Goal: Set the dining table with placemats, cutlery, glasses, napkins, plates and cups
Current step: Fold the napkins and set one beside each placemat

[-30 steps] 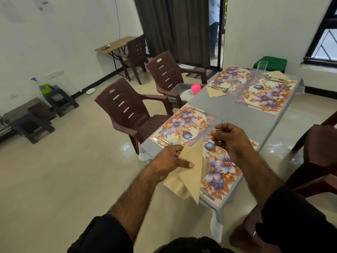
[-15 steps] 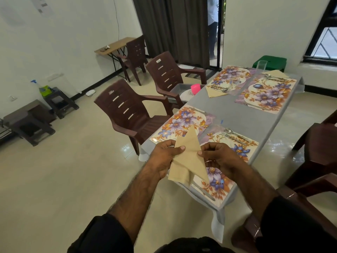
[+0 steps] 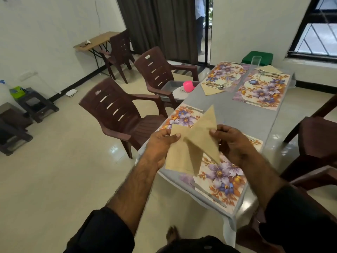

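Since the earlier frame, both hands have risen from the table's near edge and drawn slightly apart, so the beige napkin [image 3: 193, 141] between them has opened from one narrow triangle into two overlapping folded layers. It is held in the air above the near end of the grey table [image 3: 242, 115], clear of the surface, with its upper point toward the far end and its lower point hanging over the nearest floral placemat [image 3: 222, 176].

Left hand [image 3: 160, 145]: grips the left layer, thumb pressed flat on the front face near the upper left corner, fingers curled behind the cloth. Right hand [image 3: 231, 141]: pinches the right edge of the raised triangular layer with bent fingertips. The napkin thus spans the gap between the two hands and partly hides a second near placemat [image 3: 184, 117] on the left.

A knife [image 3: 207, 194] lies along the near edge of the nearest placemat. At the far end lie two more floral placemats, the left one [image 3: 224, 73] bearing a folded napkin with cutlery [image 3: 213, 86], the right one [image 3: 262, 88] also bearing a napkin with cutlery [image 3: 269, 71] at its far edge. A clear glass [image 3: 255, 62] stands between them.

Brown plastic chairs [image 3: 116, 114] line the table's left side; the second seat holds a tray with a pink cup [image 3: 187, 86] on a plate.
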The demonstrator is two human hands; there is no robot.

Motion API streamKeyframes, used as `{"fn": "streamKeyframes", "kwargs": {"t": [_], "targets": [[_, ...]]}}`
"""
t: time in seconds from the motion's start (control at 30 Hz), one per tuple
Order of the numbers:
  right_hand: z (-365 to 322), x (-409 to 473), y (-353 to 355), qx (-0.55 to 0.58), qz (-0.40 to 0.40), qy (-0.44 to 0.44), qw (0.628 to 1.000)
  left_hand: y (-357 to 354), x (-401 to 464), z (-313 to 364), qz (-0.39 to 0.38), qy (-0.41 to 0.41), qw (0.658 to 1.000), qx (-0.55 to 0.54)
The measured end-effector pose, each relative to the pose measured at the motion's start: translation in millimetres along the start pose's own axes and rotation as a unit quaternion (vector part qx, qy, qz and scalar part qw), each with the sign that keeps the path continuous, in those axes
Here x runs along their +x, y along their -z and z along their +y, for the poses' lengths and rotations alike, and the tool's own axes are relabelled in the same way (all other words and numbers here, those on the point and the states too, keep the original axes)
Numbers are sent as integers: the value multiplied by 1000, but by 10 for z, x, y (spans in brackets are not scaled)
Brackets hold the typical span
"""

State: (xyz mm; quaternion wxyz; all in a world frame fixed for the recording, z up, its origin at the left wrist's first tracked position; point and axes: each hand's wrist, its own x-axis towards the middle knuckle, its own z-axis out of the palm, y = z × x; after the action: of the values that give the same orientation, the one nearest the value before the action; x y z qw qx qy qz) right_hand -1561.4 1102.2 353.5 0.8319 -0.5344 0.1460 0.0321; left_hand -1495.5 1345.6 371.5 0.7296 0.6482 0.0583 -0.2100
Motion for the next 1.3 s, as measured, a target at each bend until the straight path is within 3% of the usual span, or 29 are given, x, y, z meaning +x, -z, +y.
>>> {"fn": "streamKeyframes", "kwargs": {"t": [0.07, 0.13, 0.43, 0.63, 0.77, 0.9, 1.07, 1.2, 1.3], "targets": [[-26, 204, 15, -95, 77, 28, 992, 183, 247, 160, -8, -8, 1000, 5], [-3, 421, 35, -225, 152, 42, 962, 348, 503, 331, -16, -17, 1000, 8], [5, 669, -15, -180, 208, 12, 961, 435, 1507, 623, -57, 40, 997, 19], [-3, 791, 409, -240, 288, -34, 926, -86, 1886, 546, -91, 64, 993, 25], [-68, 1134, 872, -415, 317, -54, 851, -499, 2184, 418, -100, 71, 992, 40], [-234, 1536, 1401, -514, 295, -69, 803, -924, 2512, 372, -74, 107, 990, 52], [-510, 2203, 1933, -630, 294, -19, 718, -1488, 3013, 425, -49, 124, 990, 47], [-452, 2687, 2148, -748, 295, 77, 590, -1840, 3332, 418, -32, 129, 990, 45], [-157, 2895, 2300, -816, 247, 69, 518, -1947, 3515, 284, -21, 138, 989, 40]]}}
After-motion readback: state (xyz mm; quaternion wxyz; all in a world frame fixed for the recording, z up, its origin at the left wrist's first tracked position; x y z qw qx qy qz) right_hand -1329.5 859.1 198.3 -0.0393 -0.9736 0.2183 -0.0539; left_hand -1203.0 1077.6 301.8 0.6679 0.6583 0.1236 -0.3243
